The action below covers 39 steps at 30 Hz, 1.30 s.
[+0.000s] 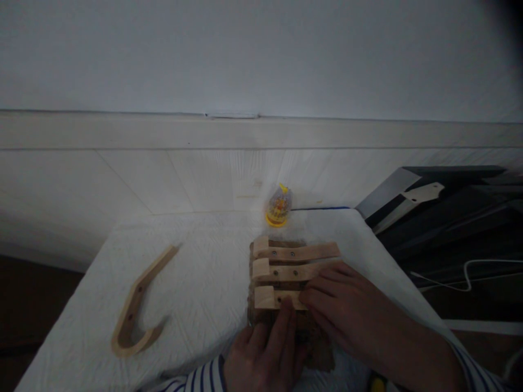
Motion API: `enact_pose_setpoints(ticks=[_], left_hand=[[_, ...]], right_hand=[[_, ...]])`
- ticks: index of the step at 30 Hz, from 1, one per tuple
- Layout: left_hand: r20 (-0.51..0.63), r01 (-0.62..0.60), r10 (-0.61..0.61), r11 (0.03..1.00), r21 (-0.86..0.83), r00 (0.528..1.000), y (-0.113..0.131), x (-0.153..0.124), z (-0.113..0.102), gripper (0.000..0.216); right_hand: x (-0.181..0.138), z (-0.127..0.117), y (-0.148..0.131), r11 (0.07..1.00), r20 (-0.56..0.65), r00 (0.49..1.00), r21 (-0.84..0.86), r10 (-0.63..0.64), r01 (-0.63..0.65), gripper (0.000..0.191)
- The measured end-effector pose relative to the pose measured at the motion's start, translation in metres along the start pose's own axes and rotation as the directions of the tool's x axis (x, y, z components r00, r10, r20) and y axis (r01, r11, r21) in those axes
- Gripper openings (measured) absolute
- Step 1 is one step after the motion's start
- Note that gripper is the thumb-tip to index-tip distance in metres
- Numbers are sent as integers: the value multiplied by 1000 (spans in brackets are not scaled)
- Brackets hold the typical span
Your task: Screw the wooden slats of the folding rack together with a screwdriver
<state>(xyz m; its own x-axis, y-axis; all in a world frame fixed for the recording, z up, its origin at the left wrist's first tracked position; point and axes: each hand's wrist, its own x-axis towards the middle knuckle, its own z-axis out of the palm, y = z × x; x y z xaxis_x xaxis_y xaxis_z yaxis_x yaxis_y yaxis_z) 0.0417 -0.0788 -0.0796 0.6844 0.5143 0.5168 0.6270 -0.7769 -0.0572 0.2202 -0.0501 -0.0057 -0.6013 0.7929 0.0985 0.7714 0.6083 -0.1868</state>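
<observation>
Three pale wooden hooks lie side by side across a rough brown wooden board (322, 354). The far hook (312, 252) and the middle hook (286, 271) each show two dark screw heads or holes. On the near hook (265, 298), my right hand (347, 305) presses and grips the right part with curled fingers. My left hand (265, 351) has its fingertips bunched at a hole in that near hook; anything between them is hidden. A loose wooden hook (125, 321) with two holes lies apart on the left.
A clear container with a yellow base (279, 207) stands behind the board, near the wall. White textured cloth (196, 272) covers the table. A yellow and black object (378, 384) shows at the bottom edge. Dark panels (449, 218) and a white cable (468, 277) are beyond the right edge.
</observation>
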Motion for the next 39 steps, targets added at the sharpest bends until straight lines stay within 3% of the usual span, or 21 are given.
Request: enact_pose_setpoints(ticks=[14,21,27,34,39], left_hand=[[12,23,-23,1000,-16,1000,1,-1,-1,30],[-2,31,-31,999,-23,1000,1,1,0,30],[-10,47,-47,999,-25,999,2,1,-1,32],[6,21,-21,1000,-21,1000,0,1,-2,31],[1,26,-26,1000,-9,1000,1,1,-2,31]], right_hand=[[1,1,-1,1000,13,1000,-8,-13,13,14],[-1,11,2,1000,-2,1000,-18,-13,13,11],[0,6,0,999,-47,998,-17,-42,41,12],[-5,6,1,999,44,999,32,32,-33,8],[-5,4,1,999,30,999,27,26,-27,8]])
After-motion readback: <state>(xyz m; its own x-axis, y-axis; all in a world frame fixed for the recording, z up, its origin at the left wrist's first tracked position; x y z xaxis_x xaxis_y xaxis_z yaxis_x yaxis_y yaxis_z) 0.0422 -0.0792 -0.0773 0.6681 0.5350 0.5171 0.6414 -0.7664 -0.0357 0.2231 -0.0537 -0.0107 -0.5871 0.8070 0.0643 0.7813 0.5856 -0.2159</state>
